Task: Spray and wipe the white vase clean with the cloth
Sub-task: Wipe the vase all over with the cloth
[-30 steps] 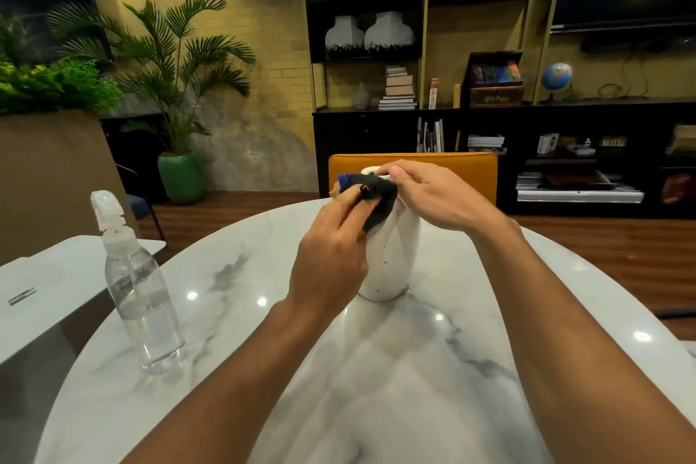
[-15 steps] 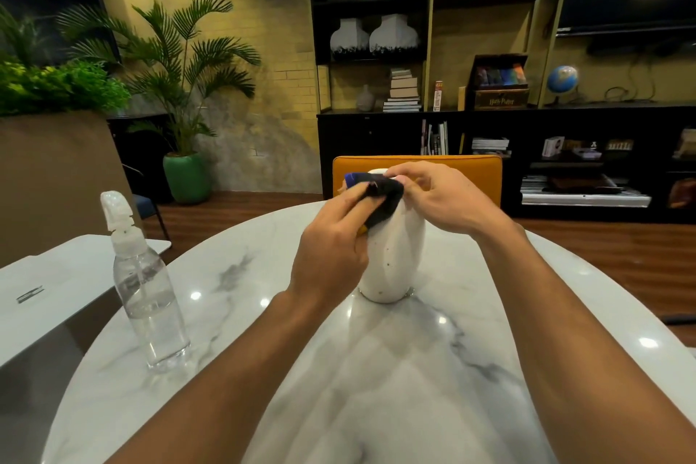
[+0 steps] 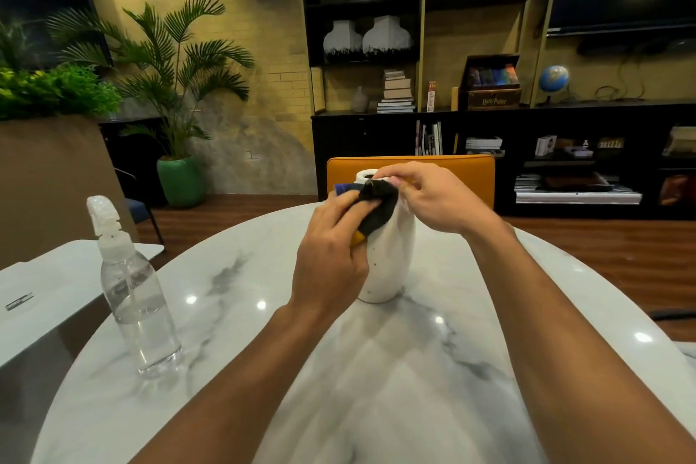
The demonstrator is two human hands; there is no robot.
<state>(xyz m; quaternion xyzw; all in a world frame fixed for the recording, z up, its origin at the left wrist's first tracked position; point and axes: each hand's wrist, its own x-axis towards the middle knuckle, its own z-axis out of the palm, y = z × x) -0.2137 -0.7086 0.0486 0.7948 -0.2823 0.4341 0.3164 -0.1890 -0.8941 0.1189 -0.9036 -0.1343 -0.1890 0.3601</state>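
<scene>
A clear spray bottle (image 3: 137, 298) stands at the marble counter's (image 3: 376, 388) left. Near the centre, the left hand (image 3: 331, 256) has its grip curled round a dark cloth (image 3: 378, 205), pressing it against the shoulder of the upright white vase (image 3: 391, 264). The right hand (image 3: 440, 200) has its grip closed round the neck.

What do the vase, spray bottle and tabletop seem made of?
Vase: likely ceramic, matte white with small dark speckles. Spray bottle: clear plastic, see-through, with a translucent white trigger head. Tabletop: marble or a marble-look surface, polished; grey veins and sharp light reflections.
</scene>
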